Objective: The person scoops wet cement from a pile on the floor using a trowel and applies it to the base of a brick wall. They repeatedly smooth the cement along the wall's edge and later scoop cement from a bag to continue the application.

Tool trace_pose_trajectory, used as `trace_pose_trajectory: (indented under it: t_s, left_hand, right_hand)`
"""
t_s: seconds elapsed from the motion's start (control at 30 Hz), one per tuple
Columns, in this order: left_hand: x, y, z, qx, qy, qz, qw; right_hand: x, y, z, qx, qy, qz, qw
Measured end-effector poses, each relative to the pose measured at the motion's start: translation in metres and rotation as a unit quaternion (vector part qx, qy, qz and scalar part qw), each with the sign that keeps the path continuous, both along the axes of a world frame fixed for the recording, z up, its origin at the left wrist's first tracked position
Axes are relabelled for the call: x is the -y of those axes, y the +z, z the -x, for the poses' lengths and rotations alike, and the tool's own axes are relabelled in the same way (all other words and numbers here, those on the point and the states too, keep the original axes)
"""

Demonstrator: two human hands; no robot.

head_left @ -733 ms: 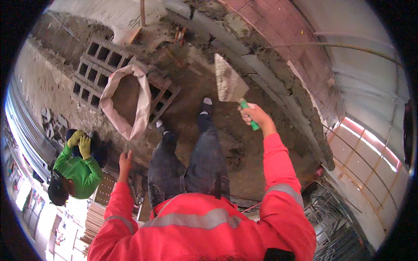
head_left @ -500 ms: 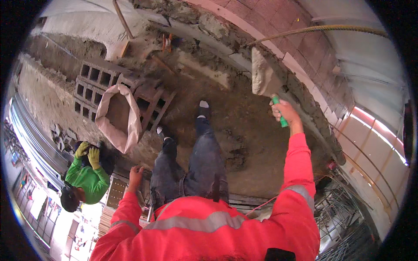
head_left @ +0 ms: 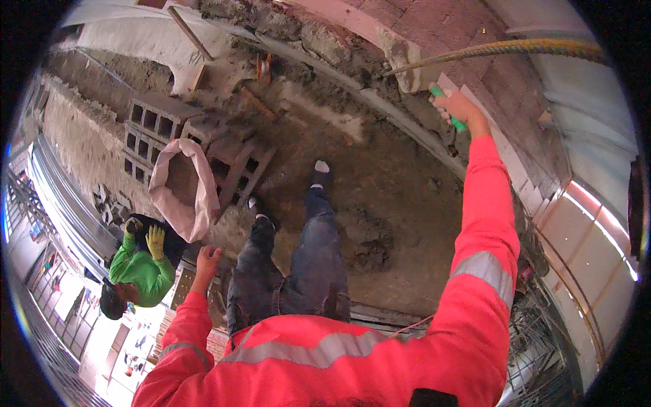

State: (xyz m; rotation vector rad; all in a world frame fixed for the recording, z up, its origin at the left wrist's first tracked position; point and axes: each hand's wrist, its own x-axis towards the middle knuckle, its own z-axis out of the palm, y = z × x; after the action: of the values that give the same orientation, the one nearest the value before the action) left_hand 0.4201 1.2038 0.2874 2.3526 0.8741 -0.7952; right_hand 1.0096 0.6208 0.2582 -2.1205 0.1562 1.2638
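My right hand (head_left: 453, 107) grips the green handle of a trowel (head_left: 439, 91) at the upper right. Its mortar-coated blade (head_left: 403, 61) is raised against the pink block wall (head_left: 434, 24), beside a bent rebar (head_left: 502, 49) that crosses in front of it. My left hand (head_left: 207, 261) hangs low at the left of my jeans (head_left: 308, 251), fingers loosely bent and apparently empty. Just above it lies an open, rolled-edge paper sack (head_left: 203, 220).
Grey hollow blocks (head_left: 152, 119) lie behind the sack. A co-worker in green (head_left: 142, 271) with yellow gloves crouches at the left beside long metal sheets (head_left: 68, 190). A mortar-streaked ledge (head_left: 400, 129) runs along the right wall. Steel bars (head_left: 536, 353) lie at lower right.
My right hand has moved up and to the right, taking the trowel's blade up to the wall behind the rebar. My left hand has shifted slightly in view.
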Motion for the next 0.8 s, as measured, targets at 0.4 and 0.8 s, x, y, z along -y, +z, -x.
trace_pose_trajectory:
  t_s: [0.4, 0.8]
  left_hand:
    - [0.016, -0.016, 0.038, 0.001, 0.092, 0.036, 0.995]
    - [0.027, -0.015, 0.009, -0.001, 0.017, 0.027, 0.999]
  right_hand:
    - [-0.039, -0.018, -0.037, 0.141, 0.19, 0.129, 0.963]
    - [0.031, 0.017, 0.034, 0.262, 0.186, 0.168, 0.932]
